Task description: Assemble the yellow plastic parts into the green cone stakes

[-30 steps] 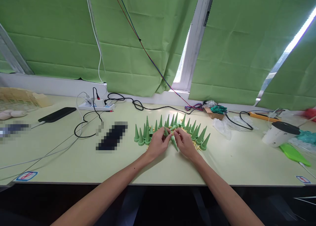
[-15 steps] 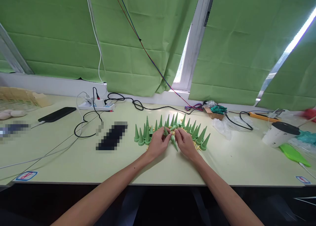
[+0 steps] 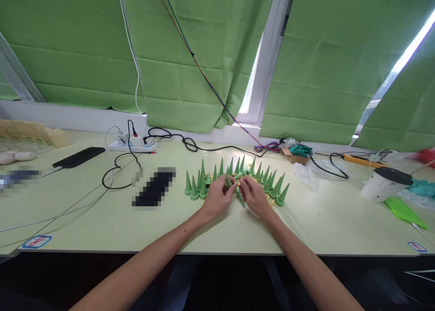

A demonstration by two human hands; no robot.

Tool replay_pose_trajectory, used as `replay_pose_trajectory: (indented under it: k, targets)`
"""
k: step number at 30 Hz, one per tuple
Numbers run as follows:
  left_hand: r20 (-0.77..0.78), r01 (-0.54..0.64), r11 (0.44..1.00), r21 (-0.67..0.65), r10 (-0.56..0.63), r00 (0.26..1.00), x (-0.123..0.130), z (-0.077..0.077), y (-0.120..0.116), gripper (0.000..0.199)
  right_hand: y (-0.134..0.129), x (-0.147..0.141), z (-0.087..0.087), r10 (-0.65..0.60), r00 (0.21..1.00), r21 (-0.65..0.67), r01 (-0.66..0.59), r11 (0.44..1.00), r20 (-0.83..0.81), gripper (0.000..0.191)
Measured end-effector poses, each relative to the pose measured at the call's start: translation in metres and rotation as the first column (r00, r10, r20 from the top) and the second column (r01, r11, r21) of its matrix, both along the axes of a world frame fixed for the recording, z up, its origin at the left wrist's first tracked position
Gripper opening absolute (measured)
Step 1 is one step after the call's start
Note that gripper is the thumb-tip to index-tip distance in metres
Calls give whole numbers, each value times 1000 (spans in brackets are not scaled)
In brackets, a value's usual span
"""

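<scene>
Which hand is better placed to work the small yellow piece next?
Probably the right hand: its fingertips are at the yellow piece, while the left hand appears occupied gripping a green cone. The exact grip is too small to tell.

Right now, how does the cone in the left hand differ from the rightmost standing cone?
The held cone is gripped by the left hand; the rightmost cone stands base-down on the table. 
The hand partly covers the held cone; the rightmost cone is in plain sight. 
Both are green and pointed.
</scene>
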State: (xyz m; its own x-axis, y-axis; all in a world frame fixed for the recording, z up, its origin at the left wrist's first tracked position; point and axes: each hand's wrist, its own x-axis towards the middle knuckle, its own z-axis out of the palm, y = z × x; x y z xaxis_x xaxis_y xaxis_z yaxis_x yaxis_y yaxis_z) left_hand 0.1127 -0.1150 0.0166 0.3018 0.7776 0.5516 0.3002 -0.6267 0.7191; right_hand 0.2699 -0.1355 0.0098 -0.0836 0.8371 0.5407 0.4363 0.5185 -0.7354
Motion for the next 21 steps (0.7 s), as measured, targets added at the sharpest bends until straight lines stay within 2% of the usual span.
replay_pose_trajectory:
  k: [14,21]
  targets:
    - [-23,41,999,15,-40,999,-1,0,-2,16,3,0,0,-114,989,40,111,993,90,40]
    - [14,18,1000,-7,-18,1000,0,2,-2,19,3,-2,1,-113,993,37,111,993,41,41]
